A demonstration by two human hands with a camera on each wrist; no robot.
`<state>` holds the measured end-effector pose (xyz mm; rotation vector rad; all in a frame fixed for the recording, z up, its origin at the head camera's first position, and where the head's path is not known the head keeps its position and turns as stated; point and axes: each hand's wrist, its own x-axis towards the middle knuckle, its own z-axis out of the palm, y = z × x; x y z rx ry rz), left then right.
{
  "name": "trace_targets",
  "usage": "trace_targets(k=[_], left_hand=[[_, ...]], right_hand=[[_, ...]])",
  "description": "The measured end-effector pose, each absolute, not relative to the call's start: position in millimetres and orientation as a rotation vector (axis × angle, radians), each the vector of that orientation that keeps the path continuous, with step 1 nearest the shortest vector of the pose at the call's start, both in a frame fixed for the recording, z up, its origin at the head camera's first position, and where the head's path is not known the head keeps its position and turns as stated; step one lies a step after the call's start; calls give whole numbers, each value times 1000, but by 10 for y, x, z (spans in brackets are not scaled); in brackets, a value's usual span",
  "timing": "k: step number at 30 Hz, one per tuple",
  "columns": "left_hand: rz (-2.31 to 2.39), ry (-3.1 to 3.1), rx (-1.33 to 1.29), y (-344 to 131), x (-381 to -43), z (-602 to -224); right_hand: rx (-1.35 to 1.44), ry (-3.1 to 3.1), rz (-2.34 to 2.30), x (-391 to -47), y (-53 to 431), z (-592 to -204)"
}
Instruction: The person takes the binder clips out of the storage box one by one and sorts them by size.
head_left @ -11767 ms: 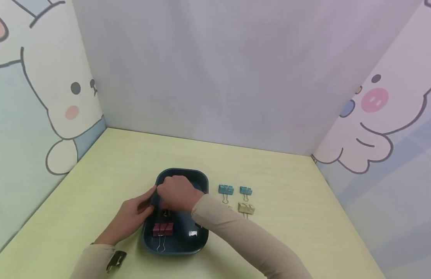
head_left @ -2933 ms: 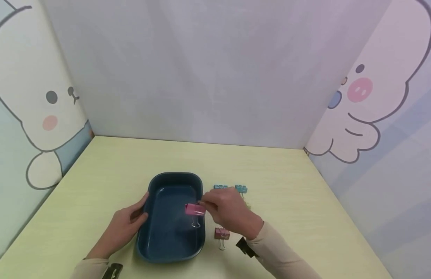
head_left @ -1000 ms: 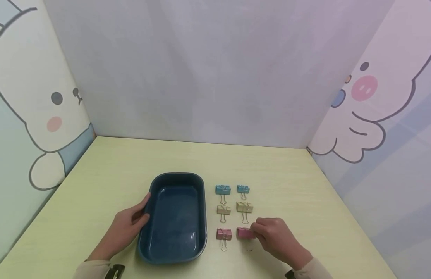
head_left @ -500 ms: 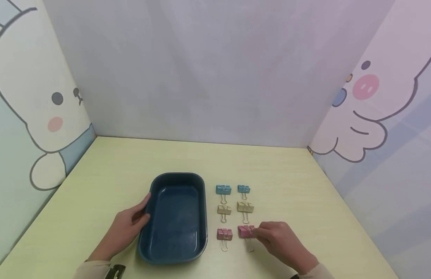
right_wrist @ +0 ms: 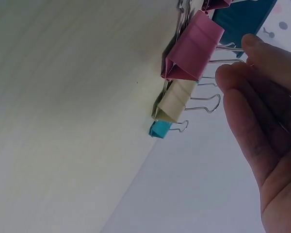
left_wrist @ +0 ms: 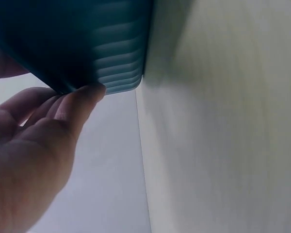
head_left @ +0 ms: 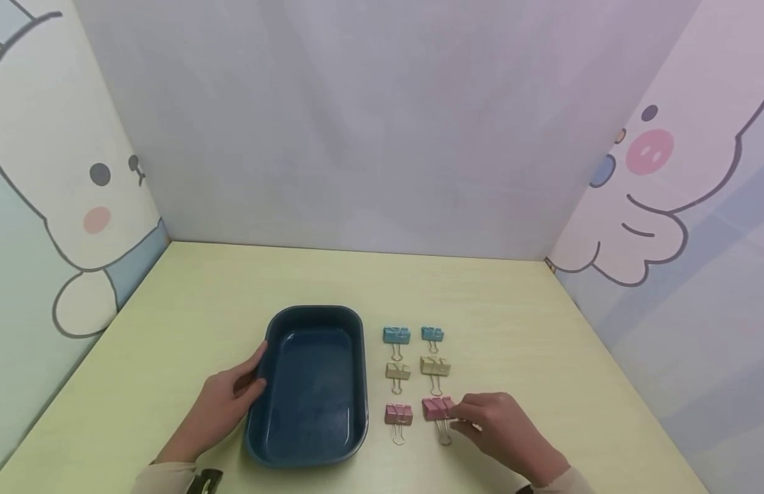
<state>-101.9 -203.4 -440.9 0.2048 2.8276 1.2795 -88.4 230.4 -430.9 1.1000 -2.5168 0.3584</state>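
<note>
A dark blue tray stands on the table. At its left side, my left hand rests its thumb and fingertips against the rim and outer wall. Beside the tray's right side lie binder clips in three rows of two. The near row is pink, with the right-hand pink binder clip under the fingertips of my right hand. In the right wrist view, my thumb and forefinger stand slightly apart right at this clip's wire handle. The other pink binder clip lies to its left.
Two cream binder clips, one the larger cream clip, form the middle row. Behind them lie two blue binder clips, including the left blue clip. A grey wall rises from the table's back edge, with cartoon-printed side walls.
The right hand has carried a pink binder clip from above the tray to the near row. Its thumb and forefinger have since parted at the handle. The left hand stays at the rim.
</note>
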Motion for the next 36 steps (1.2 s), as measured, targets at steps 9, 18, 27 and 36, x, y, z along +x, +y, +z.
trace_targets(k=[9, 18, 27, 36], left_hand=[[1292, 2813, 207, -2033, -1015, -4405], [1300, 2822, 221, -2028, -1019, -4411], [1299, 2812, 208, -2031, -1022, -4408], [1280, 2820, 213, -2029, -1024, -4399]], right_hand=[[1105, -2523, 325, -870, 2308, -4327], [1092, -2540, 359, -834, 2307, -4363], [1015, -2583, 345, -813, 2356, -4333], [1007, -2648, 376, -785, 2408, -4292]])
